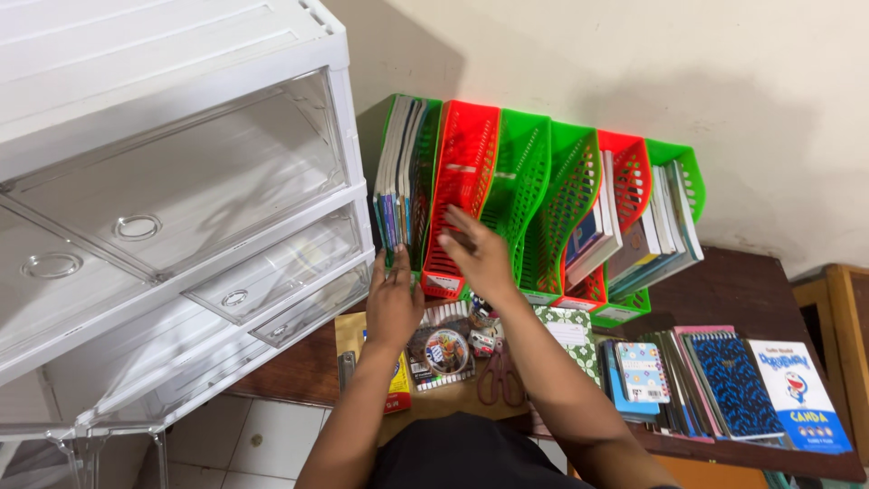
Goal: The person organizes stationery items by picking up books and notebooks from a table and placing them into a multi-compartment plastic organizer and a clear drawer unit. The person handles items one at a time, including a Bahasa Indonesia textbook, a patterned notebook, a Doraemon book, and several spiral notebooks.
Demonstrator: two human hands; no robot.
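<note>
A row of green and red plastic magazine files stands against the wall on a dark wooden table (733, 285). My left hand (393, 299) touches the front of the leftmost green file (424, 145), which is full of books. My right hand (475, 254) rests with fingers spread on the front of the red file (463, 172) beside it, which looks empty. Neither hand grips anything.
A white plastic drawer unit (163, 181) with clear drawers stands at the left. Further green and red files (579, 190) hold books. Below my hands lie scissors (500, 371), tape rolls and small stationery. Several notebooks (724, 380) lie at the right.
</note>
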